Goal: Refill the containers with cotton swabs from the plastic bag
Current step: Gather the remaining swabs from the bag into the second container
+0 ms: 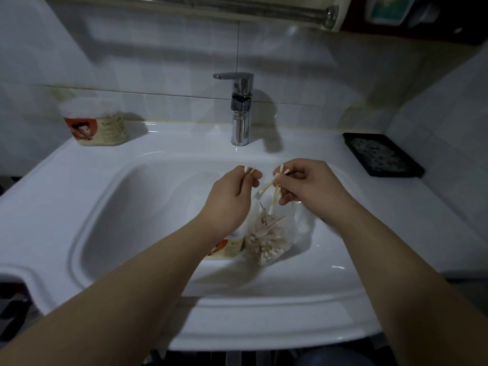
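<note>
A clear plastic bag (266,240) full of cotton swabs lies in the white sink basin (118,220). Beside it on the left, a small labelled container (224,249) stands partly hidden under my left wrist. My left hand (232,196) pinches a couple of swabs above the basin. My right hand (303,183) holds a small bunch of swabs (274,186) just above the bag's mouth. A second container (95,122) with a white lid and orange label stands on the sink ledge at the back left.
A chrome faucet (239,107) rises at the back centre of the sink. A black tray (383,154) lies on the ledge at the right. Tiled wall runs behind, with a metal rail (237,9) above.
</note>
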Demonstrator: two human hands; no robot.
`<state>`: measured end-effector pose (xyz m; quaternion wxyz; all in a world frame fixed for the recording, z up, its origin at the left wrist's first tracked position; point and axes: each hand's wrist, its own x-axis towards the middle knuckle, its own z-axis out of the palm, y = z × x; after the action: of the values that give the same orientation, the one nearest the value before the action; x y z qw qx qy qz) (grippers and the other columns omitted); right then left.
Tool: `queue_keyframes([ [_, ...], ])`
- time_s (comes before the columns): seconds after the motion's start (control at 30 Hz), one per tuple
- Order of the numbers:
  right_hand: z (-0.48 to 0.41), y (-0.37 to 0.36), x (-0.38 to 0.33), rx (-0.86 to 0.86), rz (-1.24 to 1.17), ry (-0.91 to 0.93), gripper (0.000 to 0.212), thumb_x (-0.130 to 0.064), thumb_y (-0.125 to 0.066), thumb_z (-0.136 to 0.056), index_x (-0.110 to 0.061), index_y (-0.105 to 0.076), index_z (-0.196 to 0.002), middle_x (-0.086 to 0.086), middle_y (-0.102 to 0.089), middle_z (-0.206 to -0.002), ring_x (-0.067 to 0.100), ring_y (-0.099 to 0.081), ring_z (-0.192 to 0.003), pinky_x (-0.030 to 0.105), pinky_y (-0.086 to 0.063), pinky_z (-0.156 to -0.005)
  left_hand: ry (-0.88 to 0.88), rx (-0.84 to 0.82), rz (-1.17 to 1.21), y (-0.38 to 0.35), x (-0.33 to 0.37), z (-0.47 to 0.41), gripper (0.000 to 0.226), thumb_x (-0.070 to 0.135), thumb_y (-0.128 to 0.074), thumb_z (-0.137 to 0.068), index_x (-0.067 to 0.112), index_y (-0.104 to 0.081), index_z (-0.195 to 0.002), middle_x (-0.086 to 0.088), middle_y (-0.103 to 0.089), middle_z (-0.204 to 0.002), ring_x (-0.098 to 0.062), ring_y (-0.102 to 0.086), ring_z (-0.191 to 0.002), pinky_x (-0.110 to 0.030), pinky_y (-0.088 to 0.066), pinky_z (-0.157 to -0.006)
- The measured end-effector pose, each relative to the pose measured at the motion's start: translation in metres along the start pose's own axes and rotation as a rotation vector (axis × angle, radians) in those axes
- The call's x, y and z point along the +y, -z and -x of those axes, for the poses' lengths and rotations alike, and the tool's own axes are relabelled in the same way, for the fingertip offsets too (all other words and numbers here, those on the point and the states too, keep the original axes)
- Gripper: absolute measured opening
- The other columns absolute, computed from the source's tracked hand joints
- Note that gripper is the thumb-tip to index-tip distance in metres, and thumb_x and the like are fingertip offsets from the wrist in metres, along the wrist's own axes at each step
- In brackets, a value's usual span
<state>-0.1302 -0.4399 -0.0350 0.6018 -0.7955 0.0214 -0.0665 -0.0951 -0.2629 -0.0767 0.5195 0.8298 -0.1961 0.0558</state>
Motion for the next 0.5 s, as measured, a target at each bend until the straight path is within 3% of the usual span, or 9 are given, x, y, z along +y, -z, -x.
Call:
queue_keyframes([
  [0.07, 0.0013, -0.0033, -0.0004, -0.037, 0.006, 0.005, 0.006, 0.003, -0.066, -0.095, 0.002, -0.072, -0.097, 0.016, -0.066, -0.079, 0.017, -0.064, -0.060, 0.029, -0.059, -0.063, -0.037, -0.050, -0.038, 0.0003, 0.0012, -0.0003, 0.028, 0.023, -0.038, -0.110, 0.022, -0.066, -0.114, 0.011, -0.068, -0.099, 0.006, -0.058, -0.086, -0.011, -0.040, -0.075],
  [0.17, 0.0015, -0.0054, -0.0002, -0.060, -0.014, 0.013, 0.008, 0.002, -0.065, -0.096, 0.005, -0.070, -0.101, 0.019, -0.068, -0.082, 0.018, -0.066, -0.062, 0.030, -0.060, -0.065, -0.120, -0.121, -0.118, -0.0004, 0.0016, 0.0001, 0.028, 0.024, -0.044, -0.108, 0.024, -0.060, -0.086, 0.009, -0.058, -0.072, 0.002, -0.055, -0.070, -0.017, -0.033, -0.060],
  [0.3, 0.0028, -0.0044, -0.0009, -0.072, -0.031, 0.007, 0.011, 0.004, -0.066, -0.095, 0.003, -0.069, -0.106, 0.020, -0.069, -0.084, 0.022, -0.067, -0.064, 0.030, -0.061, -0.065, -0.172, -0.115, -0.188, -0.0010, 0.0016, 0.0000, 0.029, 0.021, -0.057, -0.103, 0.027, -0.053, -0.075, 0.012, -0.048, -0.060, 0.005, -0.052, -0.061, -0.011, -0.033, -0.057],
  [0.4, 0.0020, -0.0030, 0.0025, -0.088, 0.069, 0.004, 0.020, 0.004, -0.067, -0.093, -0.006, -0.070, -0.109, 0.012, -0.065, -0.073, 0.026, -0.070, -0.064, 0.036, -0.063, -0.072, -0.107, -0.082, -0.202, 0.0015, -0.0022, -0.0019, 0.032, 0.021, -0.055, -0.104, 0.034, -0.055, -0.075, 0.018, -0.058, -0.068, 0.010, -0.055, -0.063, -0.004, -0.035, -0.061],
  [0.5, 0.0006, -0.0022, 0.0047, -0.076, 0.196, 0.008, 0.023, -0.002, -0.068, -0.092, -0.018, -0.071, -0.108, 0.013, -0.061, -0.073, 0.028, -0.074, -0.065, 0.038, -0.062, -0.077, 0.020, -0.033, -0.142, 0.0027, -0.0042, -0.0048, 0.021, 0.023, -0.047, -0.107, 0.025, -0.064, -0.095, 0.014, -0.068, -0.083, 0.006, -0.058, -0.072, -0.004, -0.038, -0.062],
])
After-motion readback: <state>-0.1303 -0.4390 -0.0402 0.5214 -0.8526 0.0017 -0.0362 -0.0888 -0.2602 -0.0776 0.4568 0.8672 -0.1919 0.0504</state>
